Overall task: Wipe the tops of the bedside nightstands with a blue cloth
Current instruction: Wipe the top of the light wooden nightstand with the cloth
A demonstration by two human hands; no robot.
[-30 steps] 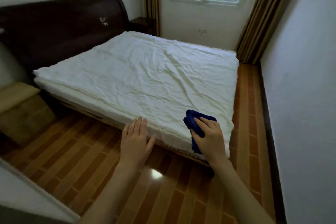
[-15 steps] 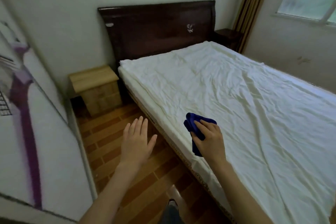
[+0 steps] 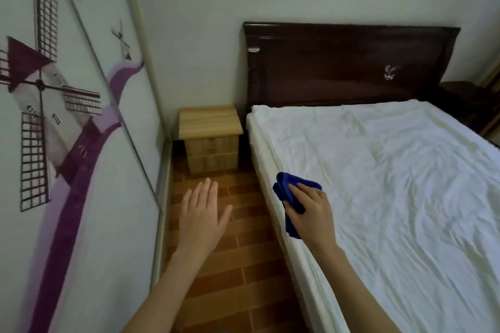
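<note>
Two bare forearms reach forward from the bottom edge, seen from above. The left hand (image 3: 201, 215) is open and flat, palm down, its fingers (image 3: 207, 190) straight and close together with the thumb spread out toward the bed (image 3: 405, 184); it hovers to the left of the bed's near edge and holds nothing. The right hand (image 3: 311, 211) is above that same edge of the bed, knuckles up, wrist slightly bent, its fingers curled closed around a bunched blue cloth (image 3: 288, 197).
</note>
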